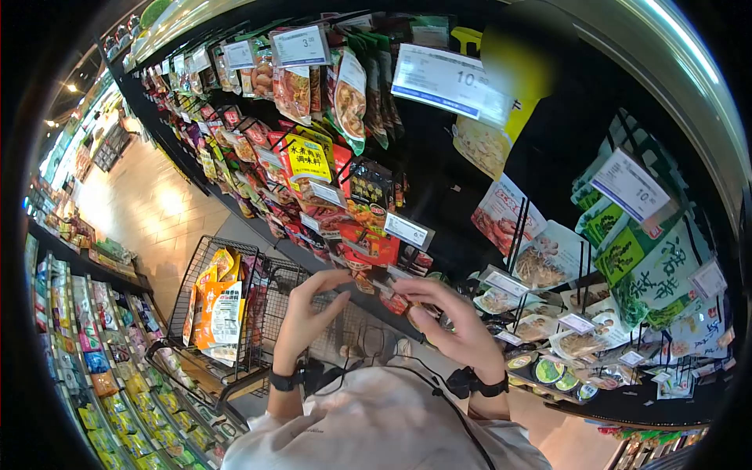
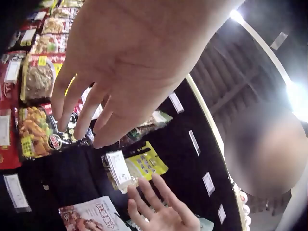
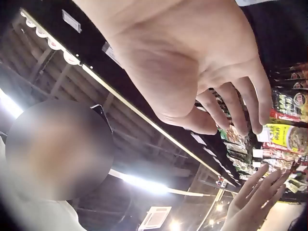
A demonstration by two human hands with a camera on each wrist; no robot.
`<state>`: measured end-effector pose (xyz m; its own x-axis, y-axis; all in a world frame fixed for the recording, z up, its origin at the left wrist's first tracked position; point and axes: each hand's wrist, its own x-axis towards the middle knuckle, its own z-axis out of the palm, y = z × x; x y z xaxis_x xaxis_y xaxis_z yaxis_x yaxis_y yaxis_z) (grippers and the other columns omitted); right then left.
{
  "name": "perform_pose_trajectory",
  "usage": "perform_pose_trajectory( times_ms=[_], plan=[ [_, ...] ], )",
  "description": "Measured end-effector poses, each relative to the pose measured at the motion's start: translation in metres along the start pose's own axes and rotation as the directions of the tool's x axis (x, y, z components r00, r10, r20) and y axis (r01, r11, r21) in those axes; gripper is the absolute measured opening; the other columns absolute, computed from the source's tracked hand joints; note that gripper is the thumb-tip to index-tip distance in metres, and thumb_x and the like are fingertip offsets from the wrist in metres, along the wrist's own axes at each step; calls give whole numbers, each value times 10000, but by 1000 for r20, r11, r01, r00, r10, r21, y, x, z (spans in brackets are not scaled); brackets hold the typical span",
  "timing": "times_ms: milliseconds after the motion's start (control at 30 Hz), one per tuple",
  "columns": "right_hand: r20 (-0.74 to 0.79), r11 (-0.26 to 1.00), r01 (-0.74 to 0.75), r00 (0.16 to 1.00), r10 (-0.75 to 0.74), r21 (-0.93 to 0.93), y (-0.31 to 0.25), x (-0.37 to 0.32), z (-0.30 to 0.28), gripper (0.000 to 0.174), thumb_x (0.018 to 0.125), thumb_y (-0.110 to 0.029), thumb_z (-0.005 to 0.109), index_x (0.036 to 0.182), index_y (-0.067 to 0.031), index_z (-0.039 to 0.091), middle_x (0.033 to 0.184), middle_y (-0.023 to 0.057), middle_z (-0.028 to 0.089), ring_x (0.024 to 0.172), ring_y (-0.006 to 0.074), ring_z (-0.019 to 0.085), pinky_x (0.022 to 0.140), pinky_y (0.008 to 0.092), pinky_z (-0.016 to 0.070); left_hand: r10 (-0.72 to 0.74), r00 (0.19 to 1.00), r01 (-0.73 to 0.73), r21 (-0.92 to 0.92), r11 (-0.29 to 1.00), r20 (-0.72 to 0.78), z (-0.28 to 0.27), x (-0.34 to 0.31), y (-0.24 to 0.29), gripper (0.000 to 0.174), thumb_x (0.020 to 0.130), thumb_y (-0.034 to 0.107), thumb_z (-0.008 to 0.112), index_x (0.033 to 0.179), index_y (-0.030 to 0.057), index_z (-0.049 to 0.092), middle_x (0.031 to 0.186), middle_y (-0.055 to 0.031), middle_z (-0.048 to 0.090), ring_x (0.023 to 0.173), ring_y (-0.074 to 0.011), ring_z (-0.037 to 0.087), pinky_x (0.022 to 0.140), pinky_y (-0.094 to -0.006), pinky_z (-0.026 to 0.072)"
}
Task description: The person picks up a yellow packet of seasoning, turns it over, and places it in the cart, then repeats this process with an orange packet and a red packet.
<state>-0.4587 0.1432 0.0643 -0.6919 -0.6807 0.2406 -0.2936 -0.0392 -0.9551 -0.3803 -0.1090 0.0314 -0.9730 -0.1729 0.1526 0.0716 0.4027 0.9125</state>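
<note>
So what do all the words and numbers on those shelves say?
"3" on the top price tag; the rest of it is too small.
"10" on the big price tag beside it.
"10" on the right price tag above the green packets.
"水煮鱼调味料" on the yellow packet.
Every other tag and packet is too small or blurred to read.

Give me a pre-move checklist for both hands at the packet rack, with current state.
1. Left hand empty, fingers relaxed: ok.
2. Right hand empty, palm bare in the wrist view: ok.
3. Hands apart from each other: ok.
4. Fingertips touching the hanging red packets: cannot tell.
5. Shopping cart beside the left hand, orange packets inside: ok.
</note>
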Motion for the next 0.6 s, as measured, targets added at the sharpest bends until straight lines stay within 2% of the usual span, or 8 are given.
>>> perform_pose_trajectory(
  times_ms=[33, 67, 133, 200, 300, 400, 500, 600],
  plan=[
    [31, 1000, -15, 999, 14, 21, 7, 4, 5, 352, 989, -76, 569, 1335, -19, 545, 1289, 127, 613, 1182, 229, 612, 1012, 344, 468, -33, 998, 35, 24, 999, -46, -5, -9, -3, 328, 889, -30, 660, 1214, -11, 626, 1114, -99, 706, 1056, -156, 662, 960, -293, 491],
    [56, 999, -10, 998, 8, 36, 11, 11, 12, 341, 990, -82, 568, 1324, -21, 552, 1276, 126, 621, 1176, 227, 615, 1007, 343, 469, -80, 987, 78, -19, 997, -141, -8, -20, -8, 343, 839, -55, 672, 1179, -17, 636, 1019, -84, 711, 963, -147, 675, 920, -295, 510],
    [104, 998, -10, 995, 3, 64, 12, 23, 29, 320, 991, -95, 566, 1304, -27, 565, 1252, 123, 636, 1165, 224, 622, 998, 342, 470, -119, 973, 111, -52, 992, -198, -28, -43, -21, 354, 822, -94, 642, 1166, -13, 638, 962, -61, 696, 936, -131, 670, 907, -287, 510],
    [172, 1000, 18, 985, -17, -5, 10, 33, 49, 312, 991, -71, 565, 1298, -19, 575, 1253, 102, 633, 1164, 191, 613, 993, 315, 468, -154, 951, 142, -62, 988, -268, -51, -65, -31, 382, 798, -143, 602, 1155, -11, 636, 873, -21, 659, 891, -107, 659, 888, -275, 508],
    [304, 994, 88, 951, -65, -62, 11, 52, 91, 286, 996, -68, 559, 1276, -16, 596, 1214, 85, 657, 1144, 172, 626, 973, 300, 482, -153, 905, 149, -41, 988, -397, -84, -105, -44, 397, 802, -145, 599, 1174, -10, 630, 872, -14, 638, 886, -104, 647, 876, -275, 508],
    [381, 996, -64, 924, 36, 61, 11, 71, 156, 289, 1012, -100, 547, 1285, -12, 588, 1193, 86, 672, 1154, 167, 620, 973, 310, 485, -225, 841, 227, -56, 972, -491, -125, -160, -41, 372, 850, -114, 609, 1206, -7, 618, 931, -26, 650, 953, -115, 647, 900, -269, 500],
    [558, 982, -155, 827, 69, 108, 18, 86, 226, 309, 1027, -125, 531, 1306, 3, 565, 1203, 110, 666, 1161, 181, 614, 1010, 308, 462, -215, 738, 178, -123, 976, -639, -163, -219, -58, 368, 870, -116, 597, 1222, -8, 609, 914, -16, 633, 1001, -136, 655, 938, -278, 491],
    [688, 958, -255, 719, 96, 133, 33, 96, 295, 305, 1038, -134, 516, 1302, 9, 566, 1191, 128, 668, 1154, 198, 619, 1031, 337, 461, -238, 620, 234, -114, 966, -747, -192, -269, -69, 347, 892, -103, 586, 1223, -1, 608, 893, -11, 621, 997, -139, 658, 907, -275, 500]
  ],
)
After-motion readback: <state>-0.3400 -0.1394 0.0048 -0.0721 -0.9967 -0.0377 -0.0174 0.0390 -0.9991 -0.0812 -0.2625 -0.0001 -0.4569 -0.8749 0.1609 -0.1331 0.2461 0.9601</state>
